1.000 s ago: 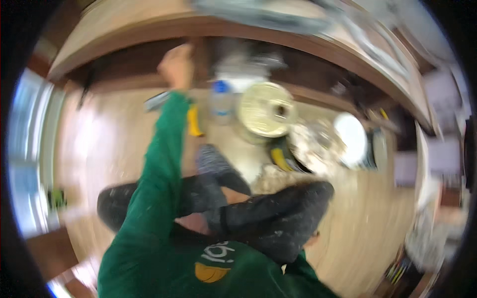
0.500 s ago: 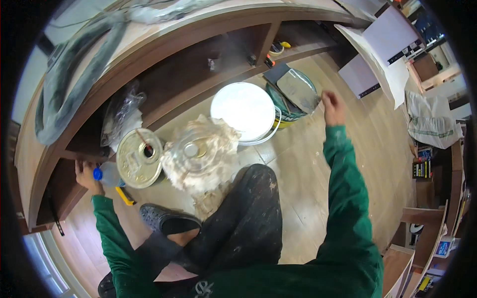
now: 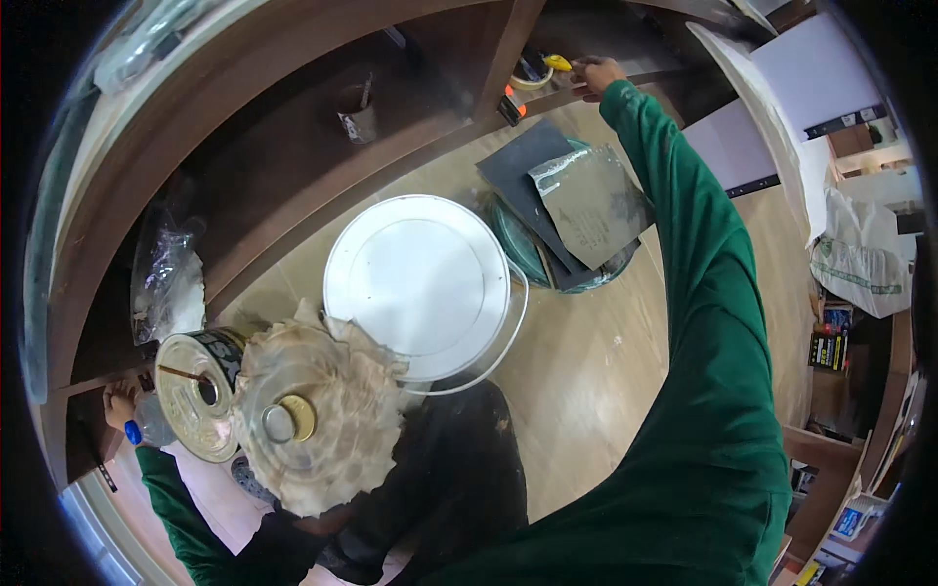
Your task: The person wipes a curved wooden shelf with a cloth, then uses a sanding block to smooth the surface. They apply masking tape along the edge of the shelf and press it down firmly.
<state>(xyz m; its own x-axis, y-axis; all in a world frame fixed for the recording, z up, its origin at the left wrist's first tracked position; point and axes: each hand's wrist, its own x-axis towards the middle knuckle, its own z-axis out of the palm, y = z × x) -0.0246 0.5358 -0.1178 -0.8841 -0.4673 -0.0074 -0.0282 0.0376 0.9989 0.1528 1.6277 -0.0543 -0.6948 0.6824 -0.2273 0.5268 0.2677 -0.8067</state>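
My left hand (image 3: 119, 408) grips the lower edge of the cabinet (image 3: 81, 389), beside a blue-capped bottle (image 3: 149, 420). My right hand (image 3: 592, 78) reaches into a shelf on the upper right, its fingers apart and curved beside a small yellow item (image 3: 557, 62) and a tape roll (image 3: 528, 82). An orange-and-black object (image 3: 512, 105) is near them. Below my forearm, dark and grey sheets (image 3: 586, 205) lie on a green container (image 3: 513, 234). A white bucket (image 3: 415, 273), a gold tin (image 3: 191, 410) and a ragged, pale covering with a cap (image 3: 332, 410) sit before me.
The curved brown cabinet (image 3: 274, 166) holds a cup with a stick (image 3: 358, 122) and crumpled plastic (image 3: 161, 269). At the right stand pale panels (image 3: 782, 68), a white sack (image 3: 860, 254) and wooden boards (image 3: 821, 469). My legs are folded on the floor (image 3: 576, 371).
My right hand has moved up and forward into the shelf. The view has shifted toward the right and closer to the bucket and shelf. My left hand stays at the cabinet.
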